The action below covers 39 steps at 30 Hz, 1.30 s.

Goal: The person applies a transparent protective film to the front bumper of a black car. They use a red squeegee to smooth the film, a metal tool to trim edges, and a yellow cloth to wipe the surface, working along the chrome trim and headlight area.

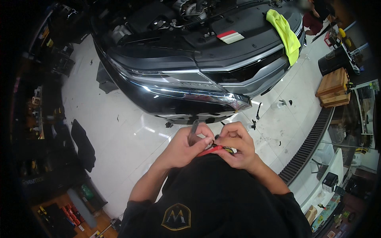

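Both my hands are together in front of my black shirt, near the front bumper of a black car (pixel 186 107). My left hand (pixel 183 147) is closed around a slim, dark grey stick-like tool (pixel 193 134) that points up past the thumb. Its thumb and fingertip meet beside a small black piece (pixel 216 143). Opposite it, my right hand (pixel 239 146) pinches at the same spot, fingers curled over a red, flat, narrow tool (pixel 209 150). A yellow-and-black part (pixel 228 150) shows under the right fingers; I cannot tell what it belongs to.
The car's hood is up, and a yellow-green cloth (pixel 283 33) hangs over its grille. A red-and-white squeegee (pixel 230 36) lies on the engine-bay cover. Small black parts (pixel 254 125) and a clear bottle (pixel 278 104) are on the tiled floor. Wooden boxes (pixel 334 88) stand right.
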{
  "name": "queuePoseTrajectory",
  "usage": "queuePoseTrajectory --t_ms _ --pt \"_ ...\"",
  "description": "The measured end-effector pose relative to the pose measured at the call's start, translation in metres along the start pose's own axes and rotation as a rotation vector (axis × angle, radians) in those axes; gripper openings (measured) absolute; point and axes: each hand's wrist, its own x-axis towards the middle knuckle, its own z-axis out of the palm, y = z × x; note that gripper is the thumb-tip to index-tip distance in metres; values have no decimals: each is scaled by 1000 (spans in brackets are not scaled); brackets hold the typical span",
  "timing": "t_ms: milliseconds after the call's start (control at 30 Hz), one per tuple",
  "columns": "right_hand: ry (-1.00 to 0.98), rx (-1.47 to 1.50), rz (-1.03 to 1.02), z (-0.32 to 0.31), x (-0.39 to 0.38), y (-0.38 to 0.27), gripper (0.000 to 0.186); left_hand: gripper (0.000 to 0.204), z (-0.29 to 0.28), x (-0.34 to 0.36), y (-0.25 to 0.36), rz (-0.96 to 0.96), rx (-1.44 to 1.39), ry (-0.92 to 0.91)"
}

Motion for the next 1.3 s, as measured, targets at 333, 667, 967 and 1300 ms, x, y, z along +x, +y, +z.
queuePoseTrajectory --t_ms 333,667,967,1300 --pt "3 2 109 50 12 -6 27 20 -54 -4 -4 -161 -269 -245" --pt "197 -27 226 80 9 -9 26 19 -77 3 -6 40 -226 -288" --pt "226 -43 247 100 9 -8 21 15 -95 4 -23 -65 -54 -277" --pt "51 -280 -9 94 39 -54 19 23 -141 22 -108 -438 -296 74"
